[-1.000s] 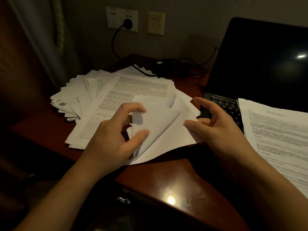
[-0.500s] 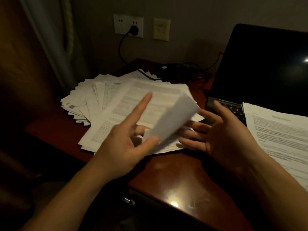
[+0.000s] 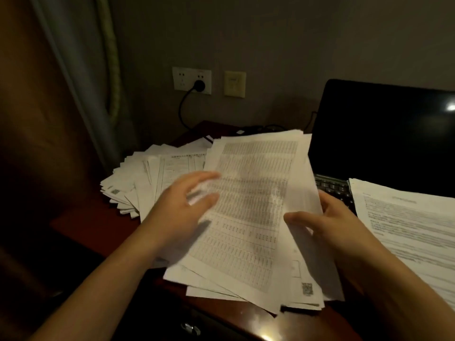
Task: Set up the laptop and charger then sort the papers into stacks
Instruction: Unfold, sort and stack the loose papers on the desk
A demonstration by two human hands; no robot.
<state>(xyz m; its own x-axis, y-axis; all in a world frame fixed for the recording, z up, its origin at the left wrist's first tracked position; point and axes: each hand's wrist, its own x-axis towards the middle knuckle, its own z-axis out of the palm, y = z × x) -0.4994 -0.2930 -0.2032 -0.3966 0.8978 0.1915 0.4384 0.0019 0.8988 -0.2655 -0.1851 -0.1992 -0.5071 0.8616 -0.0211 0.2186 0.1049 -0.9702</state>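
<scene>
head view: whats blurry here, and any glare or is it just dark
Head view: dim warm light, corners nearly black. Head view: the left hand is smeared by motion, and the print on the sheaf of papers gripped by the right hand is soft. Head view: bright glints on the laptop screen and the desk.

White papers (image 3: pixel 253 212) printed with grey table grids, black laptop (image 3: pixel 384 134), reddish-brown desk (image 3: pixel 81 230)

Light: dim and warm; the left side and lower corners sink to near black.
Glare: a bright spot at the right edge of the laptop (image 3: pixel 384 134) screen, another on the desk (image 3: pixel 236 323) front.
Shadow: soft patches on the papers (image 3: pixel 253 217).
Blur: left hand (image 3: pixel 179 215) smeared by motion; print unreadable.
</scene>
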